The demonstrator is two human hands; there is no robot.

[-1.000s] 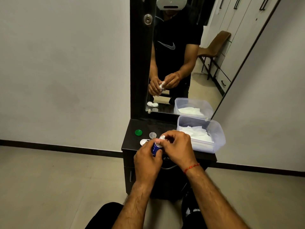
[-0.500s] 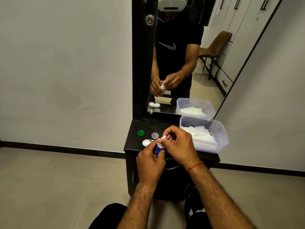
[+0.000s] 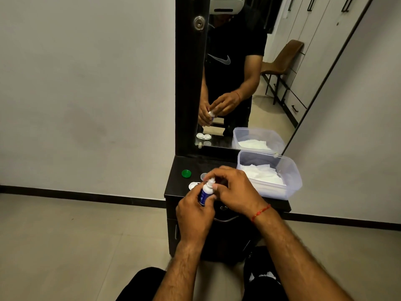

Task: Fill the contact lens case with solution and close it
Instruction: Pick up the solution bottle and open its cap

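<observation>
Grip of left hand (image 3: 195,211) wraps blue solution bottle (image 3: 203,195) over front of dark surface (image 3: 175,184). Right hand (image 3: 236,192) grip pinches bottle's white tip. Contact lens case (image 3: 192,185) lies on surface just left of bottle, partly hidden. Green cap (image 3: 186,173) apart, farther left. Clear tub (image 3: 291,187) at right.

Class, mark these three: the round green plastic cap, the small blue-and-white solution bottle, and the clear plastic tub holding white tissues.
Round green plastic cap (image 3: 186,173), head view, centre of its top.
Small blue-and-white solution bottle (image 3: 204,194), head view, blue label on its body.
Clear plastic tub (image 3: 271,190), head view, front wall.
</observation>
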